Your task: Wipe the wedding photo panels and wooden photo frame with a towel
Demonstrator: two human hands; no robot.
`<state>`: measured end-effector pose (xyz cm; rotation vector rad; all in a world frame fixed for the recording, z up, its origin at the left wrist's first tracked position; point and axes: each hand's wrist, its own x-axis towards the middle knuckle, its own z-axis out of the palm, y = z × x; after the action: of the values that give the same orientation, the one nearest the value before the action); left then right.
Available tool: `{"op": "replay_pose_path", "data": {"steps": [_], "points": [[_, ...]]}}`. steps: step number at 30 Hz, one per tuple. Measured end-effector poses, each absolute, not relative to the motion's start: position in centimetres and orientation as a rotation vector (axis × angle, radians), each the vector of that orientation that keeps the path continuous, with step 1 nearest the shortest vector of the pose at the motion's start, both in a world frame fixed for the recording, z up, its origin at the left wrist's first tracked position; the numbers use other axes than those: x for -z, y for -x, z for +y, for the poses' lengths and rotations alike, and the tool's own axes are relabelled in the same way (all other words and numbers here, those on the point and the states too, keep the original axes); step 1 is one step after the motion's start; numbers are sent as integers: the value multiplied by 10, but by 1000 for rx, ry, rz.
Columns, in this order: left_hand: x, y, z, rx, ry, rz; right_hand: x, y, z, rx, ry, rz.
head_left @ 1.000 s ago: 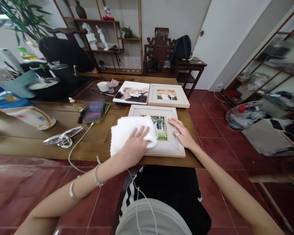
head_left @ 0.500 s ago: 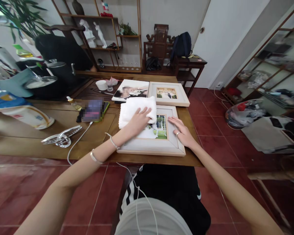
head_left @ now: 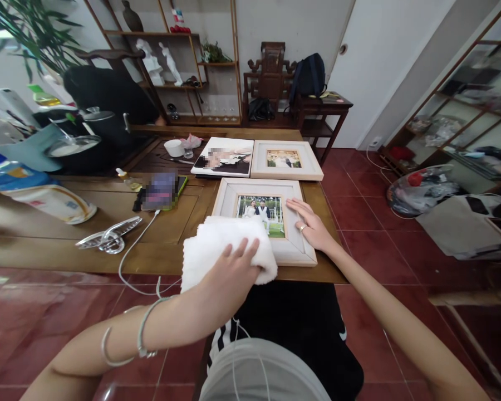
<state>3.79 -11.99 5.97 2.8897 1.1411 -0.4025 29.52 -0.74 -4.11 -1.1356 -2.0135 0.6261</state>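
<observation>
My left hand [head_left: 234,273] has its fingers curled over a folded white towel [head_left: 200,245] at the near left edge of a picture frame. The towel covers that corner and hangs past the table's front edge. The picture frame [head_left: 223,203] lies face up, pale with a light wood border. Inside it is a photo [head_left: 271,211] of two people outdoors in wedding clothes. My right hand [head_left: 311,225], wearing a ring, lies on the frame's right border, fingers stretched out flat.
Behind lie a second picture frame [head_left: 313,161] and a photo panel [head_left: 244,147]. On the wooden table [head_left: 167,245] to the left are a phone [head_left: 162,192] on a cable, a hair claw clip [head_left: 111,234], a dropper bottle [head_left: 127,179], a white cup [head_left: 174,147] and a large bottle [head_left: 45,195].
My left hand has drawn the towel from the frame's upper left toward me to its near edge, uncovering the photo. My right hand stays in place on the right border.
</observation>
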Motion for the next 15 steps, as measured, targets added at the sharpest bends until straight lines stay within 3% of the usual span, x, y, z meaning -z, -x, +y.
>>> {"op": "replay_pose_path", "data": {"steps": [10, 15], "points": [[-17, -46, 17, -125, -2843, 1671, 48, -300, -3, -594, 1074, -2043], [-13, -50, 51, -26, -2925, 1513, 46, -299, -4, -608, 1107, -2037]]}}
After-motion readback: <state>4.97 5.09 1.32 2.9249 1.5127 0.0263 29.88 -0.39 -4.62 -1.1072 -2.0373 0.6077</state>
